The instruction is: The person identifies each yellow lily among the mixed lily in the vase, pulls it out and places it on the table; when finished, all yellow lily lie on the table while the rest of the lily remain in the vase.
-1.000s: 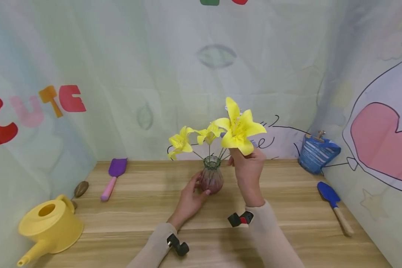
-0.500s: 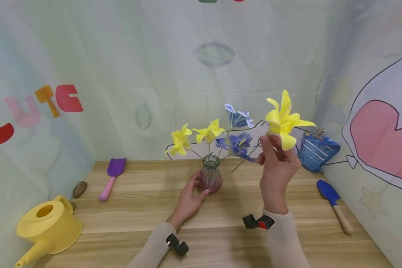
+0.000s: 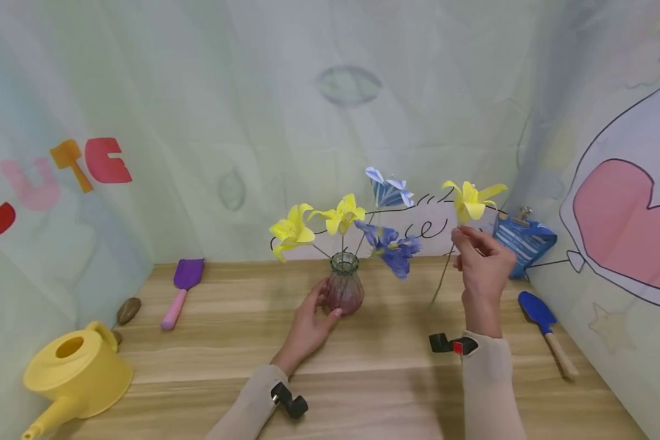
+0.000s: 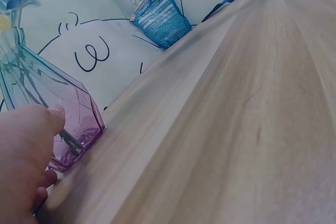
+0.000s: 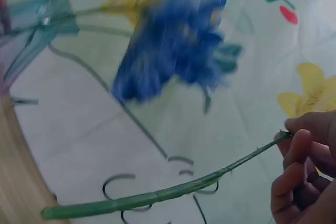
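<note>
My left hand [image 3: 307,333] curls its thumb and fingers round the lower part of a ribbed glass vase [image 3: 344,292], green at the neck and pink at the base. Stems run down inside the vase, seen in the left wrist view. Out of its mouth rise two yellow lilies [image 3: 343,215], a pale blue flower [image 3: 389,190] and a deep blue flower [image 3: 394,249]. To the right, my right hand [image 3: 484,264] pinches another yellow lily [image 3: 471,200] just under its bloom. Its green stem [image 5: 157,196] hangs down and left, its end away from the vase.
On the left are a yellow watering can [image 3: 82,373], a brown stone [image 3: 128,311] and a purple shovel with a pink handle [image 3: 181,293]. A clipped blue bag [image 3: 524,244] and a blue trowel [image 3: 544,330] lie on the right. A printed cloth [image 3: 242,122] stands behind.
My right hand has moved right, away from the vase, taking the yellow lily with it. The blue flowers have come into view and the deep blue one has swayed. My left hand stays on the vase.
</note>
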Demonstrator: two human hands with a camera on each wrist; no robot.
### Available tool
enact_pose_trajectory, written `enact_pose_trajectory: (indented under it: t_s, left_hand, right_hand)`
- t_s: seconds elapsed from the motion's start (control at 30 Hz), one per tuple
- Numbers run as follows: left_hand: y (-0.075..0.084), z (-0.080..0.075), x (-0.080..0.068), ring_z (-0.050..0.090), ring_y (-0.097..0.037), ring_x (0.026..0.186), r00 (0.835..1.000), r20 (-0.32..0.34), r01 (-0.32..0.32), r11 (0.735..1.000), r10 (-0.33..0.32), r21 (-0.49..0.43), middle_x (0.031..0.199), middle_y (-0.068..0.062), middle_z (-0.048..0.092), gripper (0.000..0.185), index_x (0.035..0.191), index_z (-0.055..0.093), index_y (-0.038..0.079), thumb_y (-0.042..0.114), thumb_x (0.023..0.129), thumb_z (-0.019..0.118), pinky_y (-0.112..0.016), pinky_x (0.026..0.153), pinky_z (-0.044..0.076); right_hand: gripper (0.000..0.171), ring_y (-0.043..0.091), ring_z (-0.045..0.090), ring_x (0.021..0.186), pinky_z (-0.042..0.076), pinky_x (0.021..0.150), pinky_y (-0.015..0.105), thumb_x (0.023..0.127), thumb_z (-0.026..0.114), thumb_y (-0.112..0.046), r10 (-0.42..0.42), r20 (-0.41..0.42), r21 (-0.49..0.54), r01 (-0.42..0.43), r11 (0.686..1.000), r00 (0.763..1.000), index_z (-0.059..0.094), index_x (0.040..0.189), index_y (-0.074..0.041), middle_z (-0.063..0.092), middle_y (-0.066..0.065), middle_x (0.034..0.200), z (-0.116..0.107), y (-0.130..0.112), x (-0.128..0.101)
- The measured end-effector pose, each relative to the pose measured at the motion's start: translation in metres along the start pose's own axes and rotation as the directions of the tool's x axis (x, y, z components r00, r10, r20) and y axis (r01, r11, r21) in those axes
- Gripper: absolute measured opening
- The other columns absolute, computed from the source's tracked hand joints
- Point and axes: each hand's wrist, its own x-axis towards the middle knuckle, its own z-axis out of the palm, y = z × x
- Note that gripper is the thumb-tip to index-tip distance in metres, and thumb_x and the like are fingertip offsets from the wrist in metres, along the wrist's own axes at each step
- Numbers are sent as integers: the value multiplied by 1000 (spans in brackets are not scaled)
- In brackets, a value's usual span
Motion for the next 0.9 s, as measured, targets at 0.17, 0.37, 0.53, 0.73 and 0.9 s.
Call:
enact_pose_trajectory:
  t_s: [0.17,0.37,0.53,0.73,0.9]
  left_hand:
    - [-1,-1,1,67,-38,132,1000,-8,-14,1000,14,4,158,-18,57,77,166,39,17,24,100,77,-55,112,54]
    - [-1,-3,1,67,-38,131,1000,-7,-16,1000,16,-4,159,-18,57,77,166,39,17,24,99,77,-56,112,54]
    - [-1,-3,1,66,-39,133,1000,4,2,1000,-2,2,162,-18,53,78,167,37,19,27,100,76,-57,114,53]
    - [-1,-2,-1,66,-39,132,1000,7,19,1000,-19,14,161,-18,55,78,167,37,18,27,100,76,-61,113,52]
    - [0,0,0,67,-39,130,1000,2,4,1000,-4,6,159,-18,57,77,166,38,18,26,100,76,-61,113,53]
  right_hand:
    - [27,6,53,47,48,48,17,91,87,-22,61,45,-222,-50,974,997,84,110,-4,66,-12,72,-1,19,13]
    - [27,4,57,53,50,50,16,93,82,-23,55,78,-501,-9,865,995,84,110,-3,75,2,80,-2,49,23]
    - [24,15,64,68,44,59,25,92,76,-24,33,111,-685,52,727,993,85,106,-7,82,16,96,-2,78,27]
    - [24,33,71,89,46,63,39,92,72,-26,123,132,-783,28,621,984,85,105,-11,82,13,103,-6,105,24]
    - [23,45,72,102,54,73,57,91,72,-27,116,164,-808,65,585,980,84,100,-10,81,18,109,-11,119,22]
